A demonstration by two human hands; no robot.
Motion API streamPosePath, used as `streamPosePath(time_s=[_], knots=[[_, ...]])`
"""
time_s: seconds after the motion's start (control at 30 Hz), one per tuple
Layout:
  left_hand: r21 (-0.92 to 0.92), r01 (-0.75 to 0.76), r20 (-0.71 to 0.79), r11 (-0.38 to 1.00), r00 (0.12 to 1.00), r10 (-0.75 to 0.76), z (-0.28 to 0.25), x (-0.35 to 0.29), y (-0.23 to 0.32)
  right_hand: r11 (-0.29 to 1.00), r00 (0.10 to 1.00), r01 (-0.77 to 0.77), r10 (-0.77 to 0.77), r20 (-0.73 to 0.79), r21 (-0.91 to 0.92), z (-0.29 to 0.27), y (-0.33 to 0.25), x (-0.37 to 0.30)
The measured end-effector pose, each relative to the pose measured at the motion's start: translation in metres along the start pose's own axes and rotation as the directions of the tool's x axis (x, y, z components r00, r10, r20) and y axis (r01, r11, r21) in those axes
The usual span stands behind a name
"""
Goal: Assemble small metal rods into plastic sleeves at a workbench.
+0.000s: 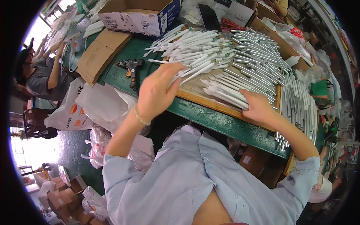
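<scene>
**Green worktop, white tubes being handled on a wooden board**

Cluttered workshop seen from above; a green worktop [210,118] runs across the middle, loaded with parts.

- A flat wooden board [225,108] is laid on the worktop. It is covered with a pile of slim white pointed plastic tubes [195,48] on its left and far part, and a pile of thin silver metal tubes [255,56] on its right part.
- More silver tubes of the same kind are stacked off the board's right edge [300,108], hanging over the worktop's near rim.
- Left hand [155,92]: raised over the board's left corner, fingers curled round a few of the white tubes [197,69], which fan out from the fingers to the right. Grasp is loose-looking; exact number held cannot be told.
- Right hand [257,107]: laid palm down on the near end of a row of white tubes [225,92] at the board's front edge, fingers spread flat, pressing rather than gripping.
- A black glue gun [131,67] is lying on the worktop, left of the board, well apart from both hands.
- An open cardboard box [140,15] and a flattened brown cardboard sheet [101,52] are at the far left of the worktop.
- White plastic bags [101,105] are heaped below the worktop's left edge.
- Another person in a grey shirt [41,78] is seated at far left, hands raised at own work.
</scene>
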State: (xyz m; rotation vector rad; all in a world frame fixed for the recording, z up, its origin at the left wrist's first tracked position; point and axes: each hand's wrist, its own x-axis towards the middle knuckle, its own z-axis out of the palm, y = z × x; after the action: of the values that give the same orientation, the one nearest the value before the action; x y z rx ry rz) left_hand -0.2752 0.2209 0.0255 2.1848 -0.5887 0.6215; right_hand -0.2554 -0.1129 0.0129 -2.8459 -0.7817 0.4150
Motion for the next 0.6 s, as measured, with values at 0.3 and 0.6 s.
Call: streamPosePath(time_s=[0.3,0.6], knots=[[-0.008,0.018,-0.160,1.000,0.987,-0.019,0.038,-0.063,-0.029,0.964,0.942,-0.019,0.106,-0.317,0.267,-0.113,-0.020,0.044],[-0.090,-0.037,-0.202,0.995,0.979,0.018,0.054,-0.073,-0.049,0.314,0.625,0.777,-0.480,-0.615,0.545,-0.244,-0.172,0.287]])
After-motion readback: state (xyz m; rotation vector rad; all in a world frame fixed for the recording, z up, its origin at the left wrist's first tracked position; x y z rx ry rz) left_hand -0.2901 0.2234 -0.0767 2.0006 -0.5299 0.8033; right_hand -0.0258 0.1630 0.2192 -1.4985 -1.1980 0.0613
